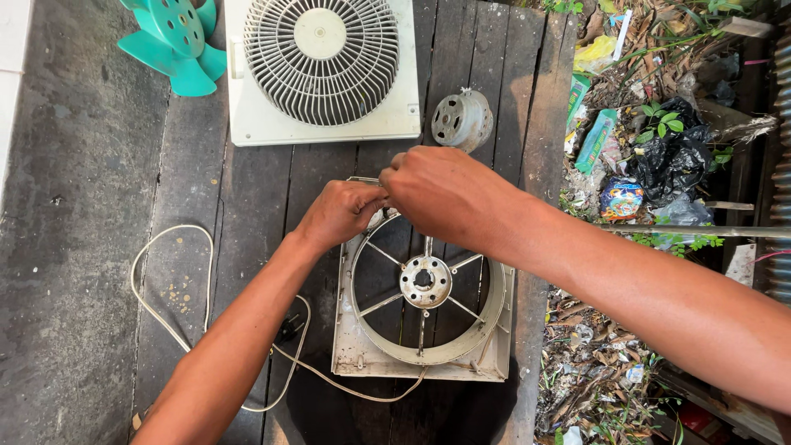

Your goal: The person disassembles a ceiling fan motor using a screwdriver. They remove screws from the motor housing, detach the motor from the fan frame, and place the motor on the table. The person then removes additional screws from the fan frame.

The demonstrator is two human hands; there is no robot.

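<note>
Starting at the left, a teal fan blade [175, 41] lay at the top corner of the dark wooden planks [107, 206], with the white front grille [321, 70] beside it, both well apart from our hands. Lower down, a pale power cord [169, 317] looped loosely across the boards and ran to the rear fan housing [420, 363], which lay flat in the middle of the planks, just below the grille.

Our left hand [342, 213] reached in from the lower left, forearm stretched diagonally over the cord, wrist straight, fingers curled tight at the top left corner of the housing. We could not tell exactly what the fingers pinched there, since the knuckles hid it; it looked like something small at the frame's edge.

We judged the housing to be light, thin moulded plastic, stiff enough across its ring and spokes but likely brittle at the corners and dusty rather than slippery. The outer square frame seemed the safest place to take hold; the thin spokes around the central hub [426, 282] looked liable to crack under a twisting load.

Our right hand [449, 194] came in from the right, forearm crossing above the housing's right edge, and met the left hand at the same corner, fingers closed and touching it. Just above it a grey metal motor [461, 121] rested on the planks. Further right, litter and leaves [634, 165] covered the ground beyond the boards.
</note>
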